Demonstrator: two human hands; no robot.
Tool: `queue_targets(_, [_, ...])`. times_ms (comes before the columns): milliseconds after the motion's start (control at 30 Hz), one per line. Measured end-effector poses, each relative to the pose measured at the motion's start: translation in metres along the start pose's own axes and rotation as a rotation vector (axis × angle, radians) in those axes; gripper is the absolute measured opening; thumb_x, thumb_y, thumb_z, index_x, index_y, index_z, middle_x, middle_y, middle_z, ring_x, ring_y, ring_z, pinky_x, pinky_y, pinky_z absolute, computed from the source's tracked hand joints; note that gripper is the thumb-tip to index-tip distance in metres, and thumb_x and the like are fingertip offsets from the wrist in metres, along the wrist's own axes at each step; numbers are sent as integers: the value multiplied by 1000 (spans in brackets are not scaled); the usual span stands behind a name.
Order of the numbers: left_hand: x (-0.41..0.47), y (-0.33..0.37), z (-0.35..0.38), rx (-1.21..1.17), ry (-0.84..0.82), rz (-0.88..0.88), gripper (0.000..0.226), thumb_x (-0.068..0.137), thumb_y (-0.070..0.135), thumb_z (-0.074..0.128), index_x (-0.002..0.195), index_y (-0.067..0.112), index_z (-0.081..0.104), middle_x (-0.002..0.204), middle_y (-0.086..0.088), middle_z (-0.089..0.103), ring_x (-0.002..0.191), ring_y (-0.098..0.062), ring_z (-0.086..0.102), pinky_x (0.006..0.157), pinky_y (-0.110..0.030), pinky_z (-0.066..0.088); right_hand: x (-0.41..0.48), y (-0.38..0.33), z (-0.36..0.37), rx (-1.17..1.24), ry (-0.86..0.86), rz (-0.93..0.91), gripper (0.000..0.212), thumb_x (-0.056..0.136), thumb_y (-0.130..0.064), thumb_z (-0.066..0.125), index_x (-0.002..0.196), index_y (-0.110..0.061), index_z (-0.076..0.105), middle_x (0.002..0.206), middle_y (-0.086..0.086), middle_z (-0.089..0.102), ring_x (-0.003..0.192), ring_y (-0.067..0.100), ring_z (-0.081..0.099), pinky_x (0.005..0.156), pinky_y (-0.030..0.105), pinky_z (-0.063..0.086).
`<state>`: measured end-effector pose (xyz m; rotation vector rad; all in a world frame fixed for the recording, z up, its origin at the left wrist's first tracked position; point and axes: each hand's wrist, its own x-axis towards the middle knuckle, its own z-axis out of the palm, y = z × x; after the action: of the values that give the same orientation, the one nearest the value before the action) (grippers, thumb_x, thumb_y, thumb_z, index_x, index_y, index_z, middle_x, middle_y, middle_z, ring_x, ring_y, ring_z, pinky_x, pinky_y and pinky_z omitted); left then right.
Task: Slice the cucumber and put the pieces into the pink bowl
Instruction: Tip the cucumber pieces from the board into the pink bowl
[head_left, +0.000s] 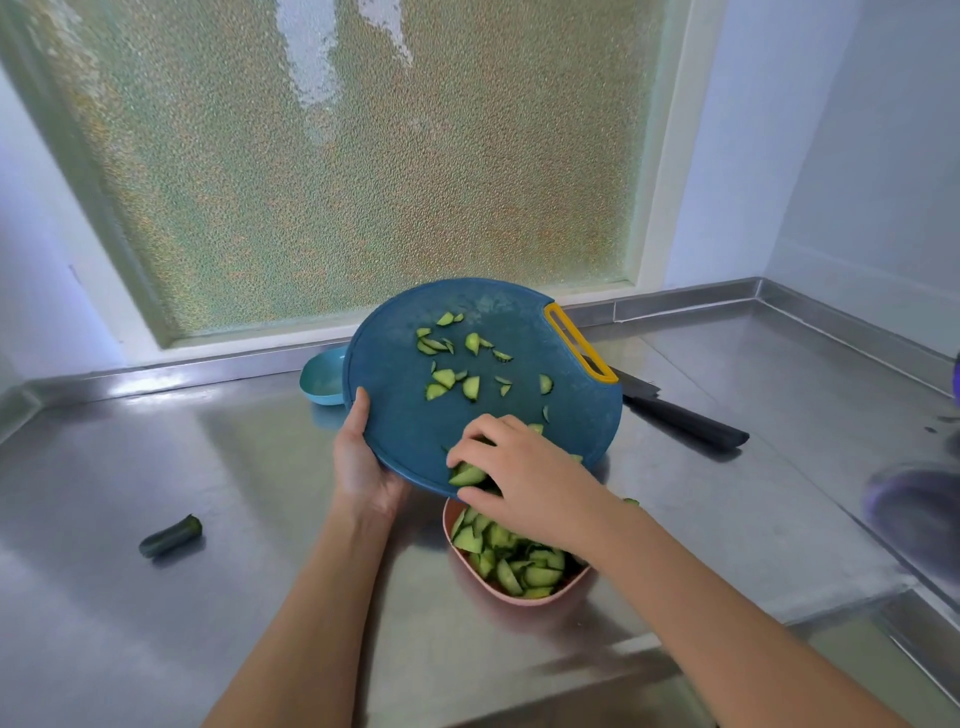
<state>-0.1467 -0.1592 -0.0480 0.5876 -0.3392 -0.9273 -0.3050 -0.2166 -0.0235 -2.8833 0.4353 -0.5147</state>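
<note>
- Cucumber slices (540, 574): most lie in pink bowl (540, 603); the rest are scattered on tilted blue board (405, 415).
- Left hand (363, 467) grips board edge; right hand (519, 467) cups a clump at the lip.
- Keep lip over bowl, rake downhill.

The board (395, 364) hid part of knife (685, 421) blade and blue bowl (322, 379); purple things (914, 504) at right edge were blurred, cut off.
</note>
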Motion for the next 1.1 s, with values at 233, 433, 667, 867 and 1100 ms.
queue_targets(233, [0,0,1,-7,23,25,44,98,39,36,95,20,76,118,-11,66,105,-29,64,84,-51,53,-29,-4,6,40,44,31,28,94,-35,52,120,-25,57,117,-8,50,109,13,44,92,35,45])
queue_targets(433, [2,0,-1,-10,18,54,42,98,38,36,101,19,74,121,-12,64,109,-30,62,86,-51,52,-37,-3,7,133,119,121,36,93,-41,50,125,-26,54,122,-12,47,118,6,39,97,25,41])
queue_targets(667, [-2,1,4,-29,34,40,44,98,34,37,88,22,78,112,-9,69,101,-27,66,79,-47,56,-27,21,-1,107,90,424,51,99,-15,38,149,-23,30,151,-2,28,139,17,21,114,34,28])
queue_targets(867, [1,1,0,-18,25,41,39,98,35,39,101,19,74,121,-11,64,110,-31,61,89,-54,49,-36,8,2,111,104,418,50,95,-8,42,143,-21,37,145,-5,33,130,15,29,109,26,28])
queue_targets(1100, [-2,0,0,-20,8,39,40,97,36,39,96,22,76,121,-11,64,111,-31,61,89,-54,49,-30,6,1,49,99,465,56,94,-9,42,147,-23,32,136,-2,34,119,20,33,100,37,37])
